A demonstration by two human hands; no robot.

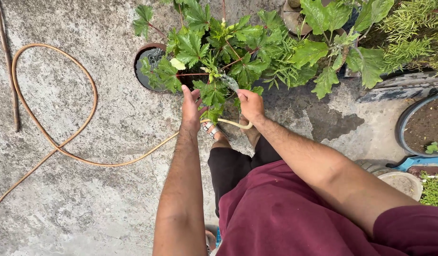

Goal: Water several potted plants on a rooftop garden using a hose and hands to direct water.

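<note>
Head view: looking straight down at two bare arms, a dark red shirt and black shorts, over a grey concrete floor [86, 199].
Hose: a thin tan hose [53, 142] runs from the right hand, past the foot, and makes a big loop on the floor well to the left of the plant pot.
Right hand: the right hand [250, 105] is closed around the end of the hose, right next to the plant pot.
Water: a small splash of water [230, 83] comes out just above the right hand, into the leaves.
Left hand: the left hand [190, 108] is open with its fingers up, touching the leaves at the near side of the plant pot.
Plant pot: a round plant pot [144, 71] has water shining inside it. A leafy green plant [214, 52] with red stems covers most of it.
Foot: a foot in a sandal [213, 130] stands just below the plant pot, between the two hands.
Other pots: more pots [418, 125] with soil and little plants sit well to the right of the plant pot.
Stick: a thin brown stick [9, 66] lies far left of the plant pot, beside the hose loop.
</note>
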